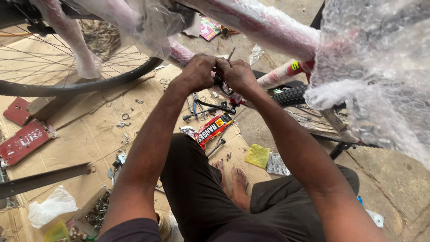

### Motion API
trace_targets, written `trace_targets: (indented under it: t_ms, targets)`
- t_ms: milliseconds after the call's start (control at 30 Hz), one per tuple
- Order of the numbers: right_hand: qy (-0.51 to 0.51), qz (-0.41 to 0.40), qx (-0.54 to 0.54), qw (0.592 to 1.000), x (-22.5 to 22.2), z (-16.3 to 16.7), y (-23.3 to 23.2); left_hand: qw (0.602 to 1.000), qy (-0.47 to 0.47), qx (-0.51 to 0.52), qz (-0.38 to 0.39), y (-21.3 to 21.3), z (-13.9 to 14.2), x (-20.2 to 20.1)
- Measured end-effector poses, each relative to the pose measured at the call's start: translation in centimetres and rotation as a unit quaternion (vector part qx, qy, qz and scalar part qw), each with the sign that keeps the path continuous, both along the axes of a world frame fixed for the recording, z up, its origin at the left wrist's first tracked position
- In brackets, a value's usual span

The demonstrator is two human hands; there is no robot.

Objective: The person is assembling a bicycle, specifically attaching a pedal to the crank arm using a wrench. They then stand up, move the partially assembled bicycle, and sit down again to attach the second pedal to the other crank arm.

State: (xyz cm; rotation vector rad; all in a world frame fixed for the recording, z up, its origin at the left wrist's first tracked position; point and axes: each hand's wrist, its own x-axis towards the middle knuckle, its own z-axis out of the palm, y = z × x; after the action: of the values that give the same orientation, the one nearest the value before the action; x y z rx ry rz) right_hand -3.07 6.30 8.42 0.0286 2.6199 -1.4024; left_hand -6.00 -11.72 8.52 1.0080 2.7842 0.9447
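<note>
Just above the picture's centre, toward twelve o'clock, both hands met around a small dark metal tool (pixel 225 80) whose thin grey tip stuck up past the knuckles. The tool looked slim and dull, with dark handles half hidden under the fingers, and it sat close against a pink bicycle frame (pixel 268 27) wrapped in cloudy bubble wrap.

The left hand (pixel 197 71) was curled into a tight fist, fingers folded under and clamped on the tool's near side. The right hand (pixel 239 75) was also closed, its fingers bent around the handles, and the two sets of knuckles touched. Both forearms ran straight up from six o'clock, converging in a narrow wedge.

At two o'clock a thick wad of bubble wrap (pixel 380 76) hung pale and crinkled. At ten o'clock a spoked wheel (pixel 67 67) with a smooth black tyre crossed the corner. Flattened brown cardboard (pixel 89 134) covered the ground, scattered with small washers and bolts. Just below the hands lay black long-handled wrenches (pixel 210 110) and, touching them, a glossy red packet (pixel 214 127). At four o'clock from centre sat a crumpled yellow cloth (pixel 257 155). A knobbly tyre (pixel 291 95) showed at three o'clock, beside the right forearm. At eight o'clock a shallow box of metal nuts (pixel 96 213) rested near a white plastic bag (pixel 49 207).
</note>
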Motion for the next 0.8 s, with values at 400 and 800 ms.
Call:
trace_targets:
  t_ms: [400,800]
  targets:
    - [0.431,0.103,0.317,0.838,3.5,3.9,1.3,0.998,-0.007,0.037,-0.043,-0.1,0.7,0.9]
    - [0.169,0.226,0.303,0.910,0.5,3.9,2.4,0.999,-0.021,0.043,-0.026,-0.2,1.5,1.7]
